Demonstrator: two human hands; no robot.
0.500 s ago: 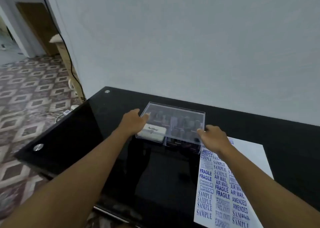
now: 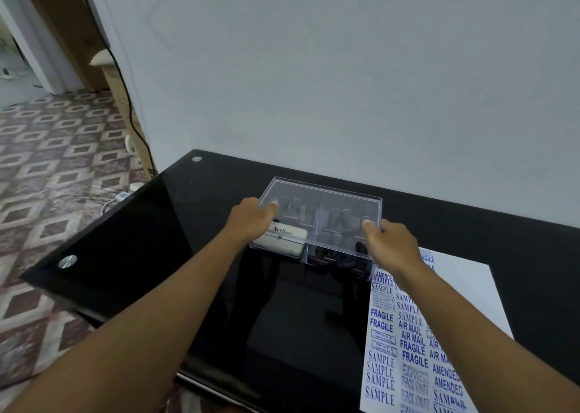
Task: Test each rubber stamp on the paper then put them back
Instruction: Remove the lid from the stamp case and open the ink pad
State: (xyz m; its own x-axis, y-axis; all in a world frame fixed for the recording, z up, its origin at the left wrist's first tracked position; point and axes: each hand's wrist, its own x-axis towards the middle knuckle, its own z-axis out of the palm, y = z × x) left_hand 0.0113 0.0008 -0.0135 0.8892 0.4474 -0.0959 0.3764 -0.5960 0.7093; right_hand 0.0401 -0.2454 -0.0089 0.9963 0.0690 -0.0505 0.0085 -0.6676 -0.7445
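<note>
A clear plastic lid [image 2: 323, 205] sits over the stamp box [image 2: 339, 263] on the black glass table [image 2: 175, 240]. Several rubber stamps [image 2: 332, 221] stand inside, dimly seen through the lid. A white Artline ink pad [image 2: 284, 240] lies in the box's near left part. My left hand [image 2: 251, 221] grips the lid's left edge, thumb on top. My right hand [image 2: 392, 243] grips the lid's near right corner. The white paper [image 2: 464, 290], covered with blue stamped words, lies to the right of the box under my right forearm.
A pale wall stands right behind the table. The table's left edge and corner [image 2: 67, 262] drop to a patterned tile floor [image 2: 47, 168] with cables and a white adapter [image 2: 124, 196]. A doorway is at the far left.
The lid sits slightly higher and more level over the box than before. Both hands stay on its edges, and the right hand has shifted a little up onto the corner.
</note>
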